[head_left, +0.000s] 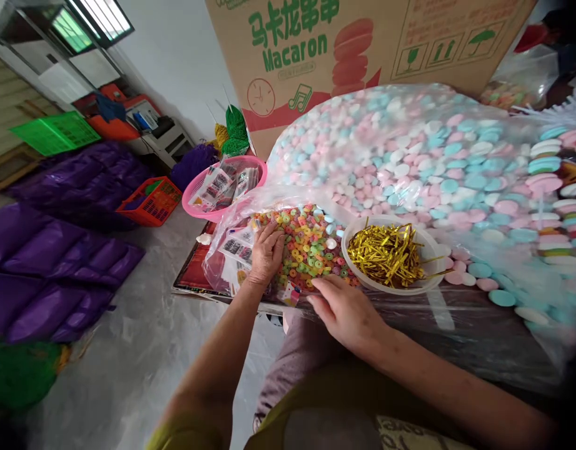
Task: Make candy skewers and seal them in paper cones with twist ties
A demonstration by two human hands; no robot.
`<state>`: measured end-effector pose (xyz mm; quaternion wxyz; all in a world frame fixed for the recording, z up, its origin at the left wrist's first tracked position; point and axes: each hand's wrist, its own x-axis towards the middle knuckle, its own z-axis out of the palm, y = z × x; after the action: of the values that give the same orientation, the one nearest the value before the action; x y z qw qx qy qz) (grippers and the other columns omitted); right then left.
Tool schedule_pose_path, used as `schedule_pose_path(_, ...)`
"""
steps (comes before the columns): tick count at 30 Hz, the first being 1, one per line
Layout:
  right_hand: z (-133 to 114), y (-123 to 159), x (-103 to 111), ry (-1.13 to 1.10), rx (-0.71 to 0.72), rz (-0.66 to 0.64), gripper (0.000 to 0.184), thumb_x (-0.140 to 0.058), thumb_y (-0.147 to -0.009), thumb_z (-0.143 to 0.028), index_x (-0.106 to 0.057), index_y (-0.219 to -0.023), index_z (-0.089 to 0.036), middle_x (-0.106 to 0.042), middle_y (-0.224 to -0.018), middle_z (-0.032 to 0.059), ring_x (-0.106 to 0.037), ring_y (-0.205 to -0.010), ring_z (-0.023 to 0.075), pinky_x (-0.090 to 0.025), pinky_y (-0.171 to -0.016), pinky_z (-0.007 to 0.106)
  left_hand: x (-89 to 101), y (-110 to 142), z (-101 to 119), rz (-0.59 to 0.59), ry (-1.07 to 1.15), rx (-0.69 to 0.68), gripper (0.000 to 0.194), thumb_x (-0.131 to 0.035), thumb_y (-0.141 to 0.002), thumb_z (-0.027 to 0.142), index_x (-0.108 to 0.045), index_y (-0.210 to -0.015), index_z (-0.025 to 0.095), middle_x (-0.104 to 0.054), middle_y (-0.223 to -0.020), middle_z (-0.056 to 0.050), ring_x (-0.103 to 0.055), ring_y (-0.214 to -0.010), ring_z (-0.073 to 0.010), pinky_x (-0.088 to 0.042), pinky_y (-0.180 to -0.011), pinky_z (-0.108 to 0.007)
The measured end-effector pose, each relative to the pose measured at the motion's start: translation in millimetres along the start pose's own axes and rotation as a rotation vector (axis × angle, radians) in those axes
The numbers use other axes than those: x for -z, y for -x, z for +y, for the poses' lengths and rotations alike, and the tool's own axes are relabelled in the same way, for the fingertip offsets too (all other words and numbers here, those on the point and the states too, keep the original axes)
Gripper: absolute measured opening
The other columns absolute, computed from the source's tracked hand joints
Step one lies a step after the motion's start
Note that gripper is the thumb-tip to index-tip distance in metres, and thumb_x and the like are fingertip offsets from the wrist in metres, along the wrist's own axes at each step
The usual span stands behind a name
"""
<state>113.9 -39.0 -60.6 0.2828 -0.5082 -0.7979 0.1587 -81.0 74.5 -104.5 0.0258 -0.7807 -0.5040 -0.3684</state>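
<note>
My left hand (268, 253) lies on a pile of small colourful rings (304, 240), which look like gummy or sugar rings. Its fingers are stretched forward, and their tips are partly hidden. Just left of it are printed packets (238, 249) inside clear plastic. My right hand (351, 315) hovers at the near edge of the rings, thumb and forefinger apart, with nothing visible between them. A small printed packet (290, 294) lies between the two hands. Beyond my right hand stands a white bowl (392, 286) of gold tinsel strips (386, 253).
A large clear bag of pastel discs (410, 156) covers the table's right side, before a cardboard box (292, 81). A pink basket (262, 172) holding packets sits at the back left. An orange crate (152, 206) and purple bundles (54, 250) are on the floor.
</note>
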Motion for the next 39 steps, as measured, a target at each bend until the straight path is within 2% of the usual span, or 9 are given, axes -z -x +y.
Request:
schedule_pose_path(3,-10.0,-14.2,-23.7,0.147,-0.177,-0.236,0.022,-0.051,-0.087,-0.034,-0.059,-0.095,-0.015,-0.062,-0.093,0.0110,-0.062,-0.079,0.0230,-0.047,-0.064,0.033,-5.2,4.1,0.1,0.023,0.032,0.018,0.029,-0.041,-0.093,0.029,-0.066,-0.095,0.015,-0.064,-0.114,-0.013,-0.054,-0.115,-0.0210,-0.038,-0.103,-0.044)
schedule_pose_path(6,-12.4,-31.8,-33.9,0.171,-0.189,-0.266,0.011,-0.051,-0.086,-0.025,-0.059,-0.087,-0.018,-0.063,-0.089,0.0076,-0.061,-0.073,0.0197,-0.043,-0.059,0.029,4.9,2.1,4.2,0.056,0.070,0.038,0.031,-0.038,-0.094,0.030,-0.065,-0.096,0.014,-0.065,-0.113,-0.013,-0.056,-0.113,-0.0201,-0.040,-0.102,-0.041)
schedule_pose_path(9,-2.5,-36.0,-21.0,0.155,-0.157,-0.211,0.014,-0.045,-0.086,-0.017,-0.057,-0.079,-0.019,-0.062,-0.086,0.0059,-0.059,-0.076,0.0173,-0.043,-0.064,0.027,39.5,-5.0,19.7,0.068,0.191,0.069,0.035,-0.031,-0.096,0.032,-0.060,-0.108,0.017,-0.062,-0.118,-0.013,-0.056,-0.113,-0.0187,-0.044,-0.098,-0.037)
schedule_pose_path(13,13.9,-16.9,24.3,-0.031,0.120,0.051,0.014,-0.045,-0.085,-0.015,-0.050,-0.073,-0.020,-0.061,-0.083,0.0068,-0.057,-0.079,0.0176,-0.044,-0.073,0.029,88.5,-10.7,67.7,-0.417,0.148,-0.231,0.040,-0.061,-0.080,0.043,-0.060,-0.113,0.021,-0.065,-0.113,-0.009,-0.057,-0.109,-0.0262,-0.029,-0.108,-0.050)
schedule_pose_path(15,17.3,0.1,46.1,-0.085,0.206,0.082,0.015,-0.044,-0.086,-0.015,-0.050,-0.074,-0.021,-0.061,-0.076,0.0039,-0.056,-0.071,0.0159,-0.044,-0.067,0.028,94.6,-5.7,96.8,-0.527,0.000,-0.252,0.018,-0.055,-0.085,0.033,-0.066,-0.093,0.022,-0.069,-0.089,-0.004,-0.062,-0.092,-0.0235,-0.030,-0.105,-0.053)
schedule_pose_path(20,27.7,45.2,67.2,-0.195,0.044,0.022,0.012,-0.047,-0.088,-0.021,-0.058,-0.095,-0.022,-0.067,-0.081,0.0030,-0.062,-0.070,0.0149,-0.048,-0.062,0.025,68.5,20.3,143.1,-0.608,0.297,-0.136,0.017,-0.054,-0.086,0.025,-0.061,-0.072,0.022,-0.066,-0.070,0.001,-0.062,-0.070,-0.0165,-0.043,-0.090,-0.039)
schedule_pose_path(28,53.3,81.3,71.8,-0.220,-0.114,0.174,0.017,-0.047,-0.089,-0.022,-0.054,-0.075,-0.018,-0.057,-0.066,0.0002,-0.052,-0.061,0.0111,-0.041,-0.057,0.023,35.7,33.2,165.1,-0.517,0.496,0.047,0.011,-0.060,-0.081,0.028,-0.058,-0.073,0.021,-0.063,-0.066,0.002,-0.058,-0.059,-0.0118,-0.045,-0.053,-0.022)
schedule_pose_path(36,74.8,85.5,115.9,-0.163,-0.247,0.072,0.040,-0.039,-0.092,-0.037,-0.035,-0.055,-0.020,-0.040,-0.052,-0.0027,-0.041,-0.050,0.0101,-0.034,-0.049,0.023,9.4,26.6,178.2,-0.506,0.569,-0.138,0.020,-0.051,-0.086,0.027,-0.057,-0.067,0.022,-0.056,-0.054,0.005,-0.053,-0.046,-0.0099,-0.043,-0.043,-0.018)
schedule_pose_path(39,112.6,87.5,149.3,0.136,-0.429,0.241,0.034,-0.040,-0.090,-0.039,-0.051,-0.065,-0.019,-0.053,-0.062,0.0015,-0.050,-0.056,0.0123,-0.038,-0.053,0.023,7.4,22.6,175.0,-0.418,0.600,-0.127,0.016,-0.049,-0.088,0.023,-0.059,-0.076,0.023,-0.061,-0.060,0.004,-0.059,-0.052,-0.0105,-0.048,-0.050,-0.018)
